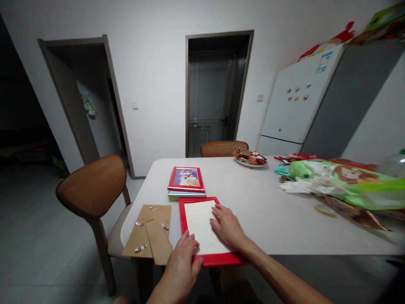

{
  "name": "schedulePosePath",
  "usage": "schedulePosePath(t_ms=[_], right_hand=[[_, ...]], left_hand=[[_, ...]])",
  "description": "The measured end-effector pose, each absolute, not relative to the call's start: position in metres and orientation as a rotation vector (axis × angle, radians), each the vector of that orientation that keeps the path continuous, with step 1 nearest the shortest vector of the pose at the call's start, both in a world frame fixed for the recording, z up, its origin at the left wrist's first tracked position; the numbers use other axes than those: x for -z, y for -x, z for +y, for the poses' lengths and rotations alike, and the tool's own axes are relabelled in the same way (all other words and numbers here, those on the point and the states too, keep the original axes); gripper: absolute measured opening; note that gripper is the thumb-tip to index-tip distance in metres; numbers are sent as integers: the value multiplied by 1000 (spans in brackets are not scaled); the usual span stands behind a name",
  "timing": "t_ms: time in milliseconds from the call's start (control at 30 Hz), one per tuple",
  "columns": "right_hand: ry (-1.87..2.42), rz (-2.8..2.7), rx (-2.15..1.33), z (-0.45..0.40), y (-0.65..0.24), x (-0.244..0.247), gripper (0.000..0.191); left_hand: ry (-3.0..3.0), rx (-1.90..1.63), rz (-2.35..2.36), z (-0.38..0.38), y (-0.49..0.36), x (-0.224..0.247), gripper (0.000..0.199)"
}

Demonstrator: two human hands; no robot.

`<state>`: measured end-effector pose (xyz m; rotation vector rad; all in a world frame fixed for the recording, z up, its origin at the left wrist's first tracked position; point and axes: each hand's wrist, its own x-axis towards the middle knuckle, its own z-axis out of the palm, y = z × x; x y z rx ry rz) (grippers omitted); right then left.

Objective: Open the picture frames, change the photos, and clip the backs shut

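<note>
A red picture frame (220,260) lies at the table's near edge with a white sheet (202,228) set inside its border. My left hand (183,261) grips the frame's near left corner, fingertips over the border and thumb at the front edge. Across the sheet's right side rests my right hand (228,228), open, its fingers lying on the paper and border. Left of the frame is a brown backing board (139,230) with metal clips and a stand flap (159,242). Behind it, a framed photo (187,178) lies on top of another frame (186,194).
A plate (253,164) with wrapped items sits at the table's far side. Bags and crumpled white tissue (311,179) crowd the right end, beside a tape roll (325,210). Wooden chairs (95,185) stand at the left and behind the table (259,211). A fridge (294,97) is back right.
</note>
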<state>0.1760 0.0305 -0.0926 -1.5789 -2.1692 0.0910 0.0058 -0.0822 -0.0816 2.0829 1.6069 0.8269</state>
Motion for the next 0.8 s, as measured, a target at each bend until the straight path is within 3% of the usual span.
schedulePosePath(t_ms=[267,567,800], right_hand=[[1612,-2046,-135,41,-171,92,43],[1387,-1309,-1094,66,-179,88,42],[1370,-1245,-1164,74,-173,81,43]], left_hand=[[-2080,-847,1604,-84,-4,86,29],[-2067,-853,1616,-84,-2,83,28],[-2089,-867,1603,-84,-1,84,25]])
